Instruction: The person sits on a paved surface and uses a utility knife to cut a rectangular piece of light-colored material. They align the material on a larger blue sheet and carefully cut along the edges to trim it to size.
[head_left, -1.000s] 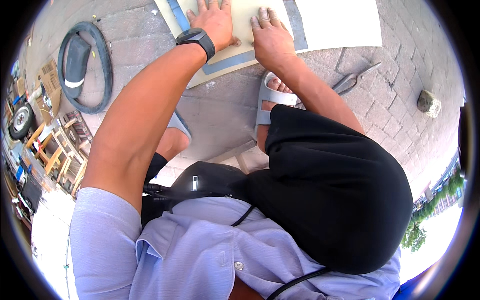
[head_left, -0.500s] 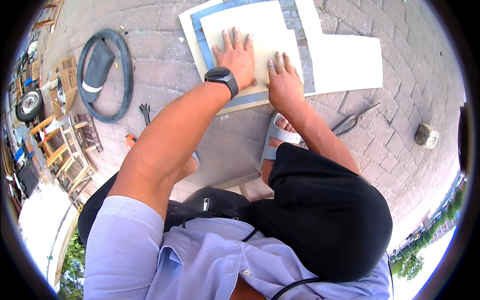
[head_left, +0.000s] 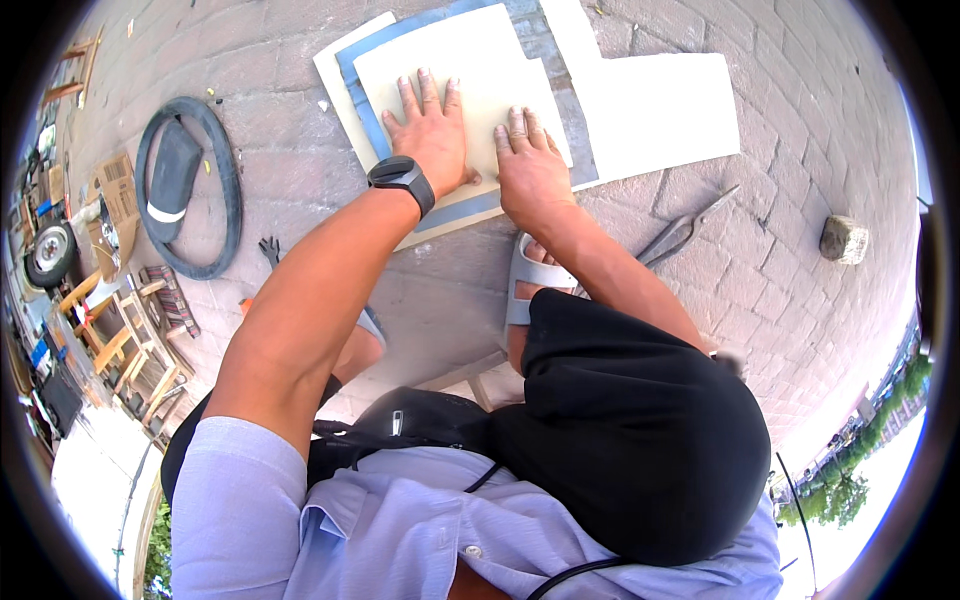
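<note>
My left hand lies open on a cream sheet, fingers spread and a dark watch on the wrist. Just right of it, my right hand rests flat on that same sheet, fingertips pointing away from me. Underneath is a grey-blue bordered layer, with white sheets showing around it, the largest at the right. Metal shears lie on the paving beside my right forearm. A small dark forked item lies left of my left forearm.
A black rubber ring surrounds a dark pad on the left paving. A stone block sits at right. At far left are cardboard, a wheel and wooden chair frames. My sandalled feet are below the sheets.
The view has shifted, so the sheets and paving sit lower in the picture than at first. Both hands are still pressed on the cream sheet in much the same spots.
</note>
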